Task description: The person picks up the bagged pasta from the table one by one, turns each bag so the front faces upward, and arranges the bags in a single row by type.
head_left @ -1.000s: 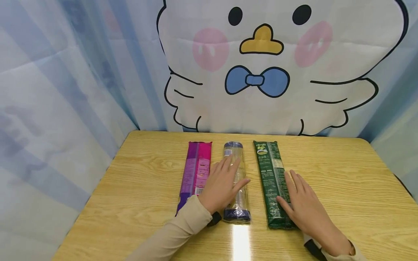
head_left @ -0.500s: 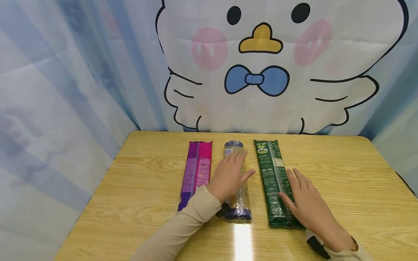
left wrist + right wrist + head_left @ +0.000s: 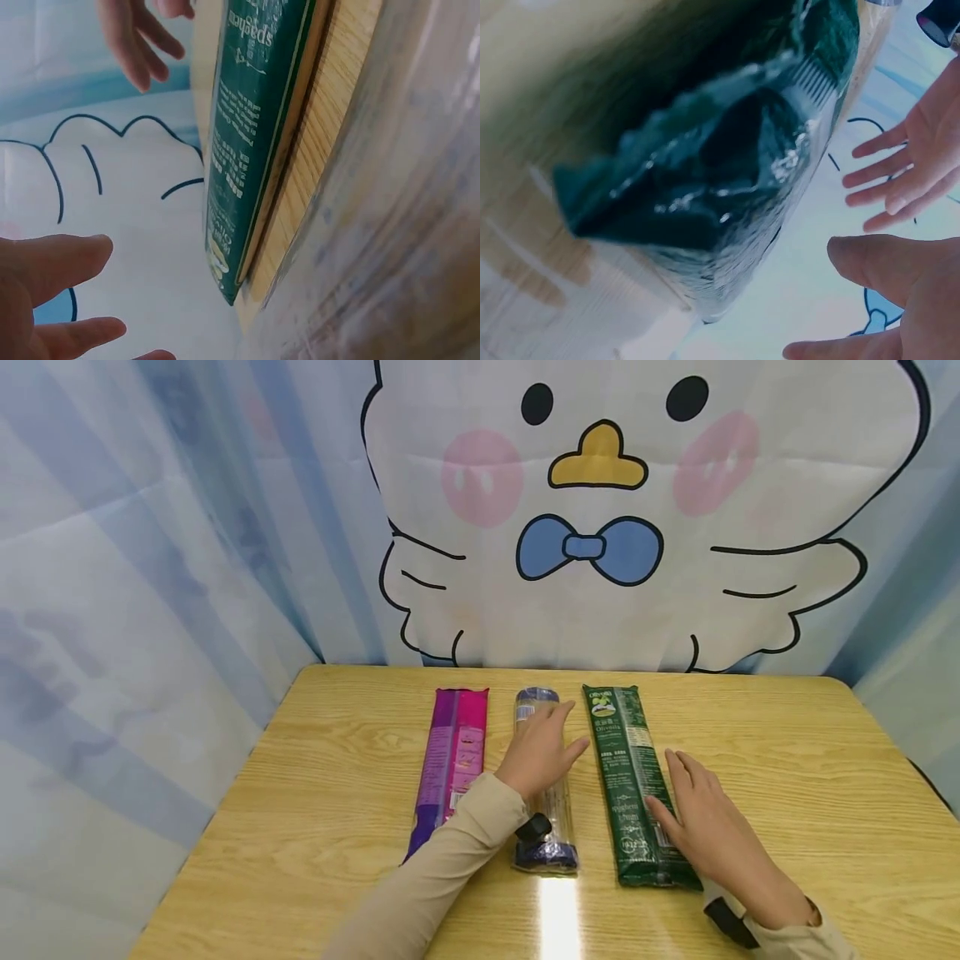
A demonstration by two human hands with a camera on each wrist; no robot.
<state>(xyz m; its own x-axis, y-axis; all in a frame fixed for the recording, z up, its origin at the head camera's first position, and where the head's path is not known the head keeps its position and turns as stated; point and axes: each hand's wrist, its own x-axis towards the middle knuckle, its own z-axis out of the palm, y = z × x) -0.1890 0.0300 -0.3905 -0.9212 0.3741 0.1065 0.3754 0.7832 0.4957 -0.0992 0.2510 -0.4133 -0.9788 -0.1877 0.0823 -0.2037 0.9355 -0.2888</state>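
The left hand [image 3: 538,760] over the blue-ended clear pack [image 3: 559,814] and right hand [image 3: 711,833] by the green spaghetti bag [image 3: 621,772] hold nothing, fingers loose; maybe not touching. Soft, flat fingers should keep both straight on the table [image 3: 315,793].

Glossy plastic green packet [image 3: 630,785], grained wood table [image 3: 787,760], cloth curtain [image 3: 585,627]

The green pack [image 3: 624,777] lay flat on the wooden table [image 3: 795,760], with its far end turned slightly to the left. It had white lettering, including the word spaghetti, a paler stripe along its length and a logo at the far end. To its left, and apart from it, lay the transparent pack [image 3: 561,814], with dark blue bands at both ends; its middle was partly hidden
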